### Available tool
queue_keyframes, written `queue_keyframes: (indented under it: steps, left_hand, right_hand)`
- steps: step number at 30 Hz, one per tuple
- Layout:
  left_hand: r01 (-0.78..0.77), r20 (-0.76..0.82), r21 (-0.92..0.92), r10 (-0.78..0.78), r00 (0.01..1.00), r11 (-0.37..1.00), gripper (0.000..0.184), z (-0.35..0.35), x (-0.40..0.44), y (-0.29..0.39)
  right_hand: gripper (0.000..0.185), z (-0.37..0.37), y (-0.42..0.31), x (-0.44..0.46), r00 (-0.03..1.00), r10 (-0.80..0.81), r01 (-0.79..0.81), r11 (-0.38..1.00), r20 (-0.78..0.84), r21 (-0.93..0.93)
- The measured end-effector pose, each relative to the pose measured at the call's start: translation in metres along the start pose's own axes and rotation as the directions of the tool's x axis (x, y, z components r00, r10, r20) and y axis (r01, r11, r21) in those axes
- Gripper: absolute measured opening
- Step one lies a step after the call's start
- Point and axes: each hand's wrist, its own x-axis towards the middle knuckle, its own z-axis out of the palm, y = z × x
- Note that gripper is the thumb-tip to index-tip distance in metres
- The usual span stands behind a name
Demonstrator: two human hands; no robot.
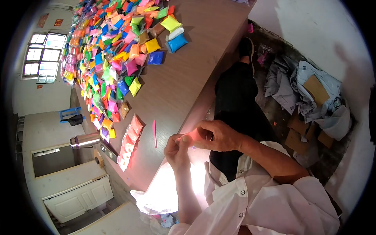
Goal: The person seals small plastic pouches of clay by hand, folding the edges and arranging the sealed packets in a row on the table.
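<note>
My left hand and my right hand meet fingertip to fingertip just off the table's edge. Fingers of both are closed together; a small pinkish thing seems to be pinched between them, too small and washed out by light to name. On the table nearest to my hands lies a thin pink stick. Left of it is a strip of salmon-pink packets. Beyond, a large heap of small colorful packets spreads over the table.
A steel thermos and a dark flat device are at the table's left edge. Under my forearms hangs a bright plastic bag. Crumpled plastic bags and cardboard pieces lie on the floor at right.
</note>
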Motion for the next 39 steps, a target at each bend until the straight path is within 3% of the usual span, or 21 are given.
queue_keyframes:
  steps: [4, 6, 10, 15, 21, 28, 31, 34, 36, 39]
  left_hand:
    - [0.050, 0.013, -0.023, -0.050, 0.999, 0.998, 0.033, 0.003, -0.002, -0.002]
    - [0.095, -0.053, -0.091, -0.101, 0.994, 0.991, 0.016, 0.008, -0.003, 0.002]
    - [0.037, -0.018, -0.010, -0.037, 0.999, 0.999, 0.015, -0.004, -0.003, -0.005]
    - [-0.032, -0.023, -0.026, 0.032, 0.999, 0.999, 0.018, -0.004, -0.003, -0.008]
    - [0.111, 0.029, -0.068, -0.109, 0.994, 0.991, 0.027, 0.003, -0.005, -0.001]
    - [0.016, 0.066, -0.025, -0.015, 0.998, 1.000, 0.022, -0.001, -0.006, -0.010]
    - [0.016, 0.051, -0.042, -0.014, 0.999, 0.999, 0.021, 0.003, -0.009, -0.012]
    - [0.064, 0.056, -0.024, -0.063, 0.996, 0.998, 0.020, 0.006, -0.009, -0.010]
    - [0.078, -0.056, -0.097, -0.084, 0.995, 0.992, 0.019, 0.011, -0.010, -0.005]
    - [0.045, 0.020, -0.081, -0.044, 0.999, 0.996, 0.018, -0.003, -0.009, -0.013]
  right_hand:
    - [0.017, 0.000, 0.007, 0.000, 0.999, 0.038, -0.038, 0.999, 0.007, 0.036]
    - [0.021, 0.005, 0.011, 0.000, 0.993, 0.017, 0.001, 0.988, -0.117, 0.156]
    - [0.022, 0.004, 0.005, 0.000, 0.995, 0.040, -0.022, 0.982, -0.094, 0.186]
    - [0.025, 0.004, 0.007, 0.001, 0.997, -0.020, 0.024, 0.998, -0.078, 0.056]
    - [0.024, 0.006, 0.017, 0.000, 0.993, 0.022, -0.004, 0.988, -0.115, 0.156]
    - [0.026, 0.004, 0.009, 0.000, 0.995, 0.025, -0.011, 0.990, -0.099, 0.141]
    - [0.027, 0.001, 0.009, -0.001, 0.997, 0.008, -0.005, 0.999, -0.073, 0.037]
    - [0.022, -0.001, 0.013, -0.001, 0.997, 0.053, -0.047, 0.992, -0.055, 0.113]
    - [0.021, -0.001, 0.018, -0.001, 0.995, 0.072, -0.061, 0.988, -0.070, 0.142]
    - [0.021, -0.001, 0.020, 0.001, 0.997, 0.063, -0.054, 0.979, -0.044, 0.195]
